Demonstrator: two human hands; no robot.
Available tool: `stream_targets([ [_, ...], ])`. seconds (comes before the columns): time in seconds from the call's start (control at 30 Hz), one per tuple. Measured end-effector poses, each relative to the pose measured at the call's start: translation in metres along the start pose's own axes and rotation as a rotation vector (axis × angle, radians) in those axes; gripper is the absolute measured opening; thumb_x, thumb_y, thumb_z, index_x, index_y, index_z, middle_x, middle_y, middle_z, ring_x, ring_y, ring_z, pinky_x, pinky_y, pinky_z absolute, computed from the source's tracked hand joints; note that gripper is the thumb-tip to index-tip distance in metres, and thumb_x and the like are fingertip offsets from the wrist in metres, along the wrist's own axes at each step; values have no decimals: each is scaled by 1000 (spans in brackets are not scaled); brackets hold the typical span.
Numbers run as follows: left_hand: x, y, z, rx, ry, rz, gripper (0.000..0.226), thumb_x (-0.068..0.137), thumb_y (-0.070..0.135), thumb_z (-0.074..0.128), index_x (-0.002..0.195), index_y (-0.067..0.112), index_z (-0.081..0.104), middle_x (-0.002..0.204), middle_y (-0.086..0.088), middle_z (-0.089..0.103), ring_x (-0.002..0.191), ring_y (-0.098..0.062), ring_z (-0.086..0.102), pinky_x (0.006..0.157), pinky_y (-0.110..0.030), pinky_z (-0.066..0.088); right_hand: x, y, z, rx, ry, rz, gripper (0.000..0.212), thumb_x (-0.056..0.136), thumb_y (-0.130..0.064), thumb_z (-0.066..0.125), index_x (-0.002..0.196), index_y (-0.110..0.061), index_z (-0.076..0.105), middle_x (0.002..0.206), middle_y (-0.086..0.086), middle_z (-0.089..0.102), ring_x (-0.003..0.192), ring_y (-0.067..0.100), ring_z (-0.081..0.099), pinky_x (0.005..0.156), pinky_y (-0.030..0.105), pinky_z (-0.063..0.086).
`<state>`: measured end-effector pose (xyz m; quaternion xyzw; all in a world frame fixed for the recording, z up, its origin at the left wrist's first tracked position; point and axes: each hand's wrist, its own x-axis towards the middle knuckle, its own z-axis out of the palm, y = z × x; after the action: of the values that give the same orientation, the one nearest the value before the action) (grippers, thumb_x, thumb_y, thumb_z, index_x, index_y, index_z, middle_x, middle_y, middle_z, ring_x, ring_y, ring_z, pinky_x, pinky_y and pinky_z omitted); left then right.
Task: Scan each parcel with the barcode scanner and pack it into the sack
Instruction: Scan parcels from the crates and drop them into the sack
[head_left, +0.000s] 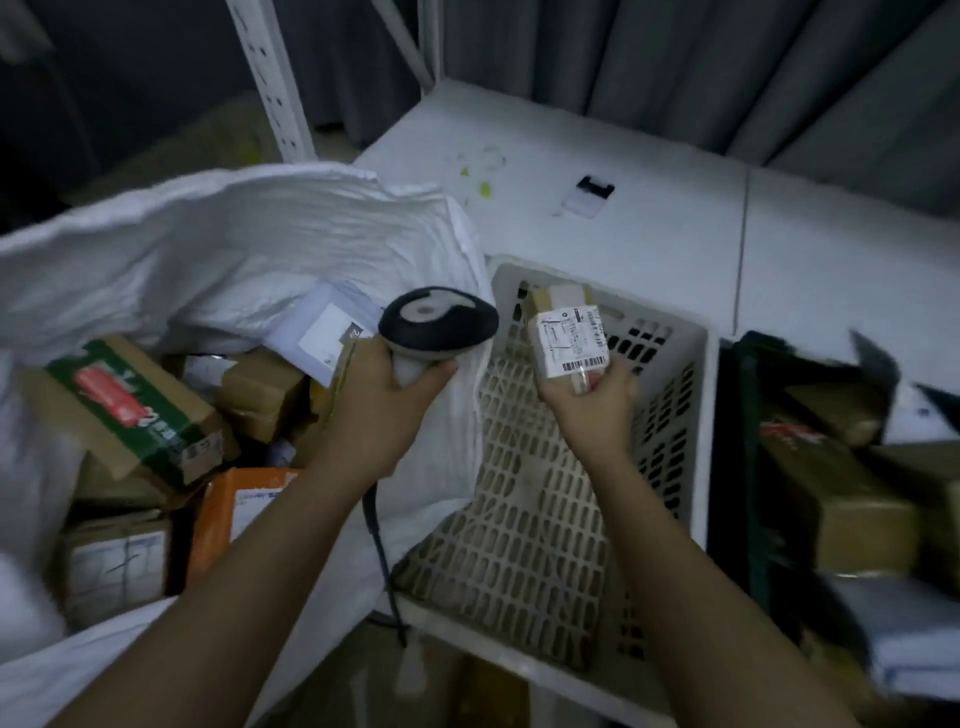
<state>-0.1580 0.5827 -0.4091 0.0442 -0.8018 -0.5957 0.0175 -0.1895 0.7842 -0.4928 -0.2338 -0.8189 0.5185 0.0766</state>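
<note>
While the left hand (387, 395) grips the barcode scanner (437, 323) by its handle, the right hand (592, 400) holds a small parcel (563, 332) just beside it, above the white basket (670, 332). It is a brown box with a white label facing up. Its long side points away from the person. On the left, the white sack (218, 244) lies open with boxes inside.

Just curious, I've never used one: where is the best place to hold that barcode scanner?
By its pale handle, from below, as the left hand does now. The barcode scanner has a wide dark head on top that must stay free, and its cable leaves the bottom.
</note>
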Motion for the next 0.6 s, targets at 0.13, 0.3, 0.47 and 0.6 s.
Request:
stream_targets([
  [0.13, -39, 41, -42, -47, 51, 15, 36, 88, 21, 67, 120, 21, 51, 104, 12, 59, 103, -8, 55, 68, 2, 39, -59, -74, -35, 18, -34, -171, 81, 71, -30, 80, 139, -25, 36, 128, -1, 32, 99, 8, 47, 82, 25, 43],
  [0.3, -73, 75, -113, -43, 127, 60, 45, 86, 30, 68, 127, 20, 53, 117, 1, 64, 110, -18, 59, 92, -33, 46, -128, -142, -34, 89, -213, -290, 77, 70, -26, 82, 132, -35, 37, 121, -5, 24, 106, 10, 45, 95, 40, 51],
  [0.47, -100, 72, -168, -137, 234, 26, 38, 85, 31, 70, 119, 32, 53, 118, 3, 65, 110, -17, 61, 99, -42, 48, -181, -173, 8, 206, -430, -253, 88, 50, -22, 81, 128, -40, 45, 132, 7, 37, 105, 21, 55, 80, 37, 58],
  [0.6, -110, 48, -195, -176, 241, -24, 47, 86, 31, 68, 130, 24, 52, 121, 5, 63, 113, -15, 59, 100, -39, 47, -203, -170, 42, 347, -586, -257, 72, 71, 3, 77, 126, -32, 45, 123, 5, 56, 108, 22, 60, 72, 27, 56],
])
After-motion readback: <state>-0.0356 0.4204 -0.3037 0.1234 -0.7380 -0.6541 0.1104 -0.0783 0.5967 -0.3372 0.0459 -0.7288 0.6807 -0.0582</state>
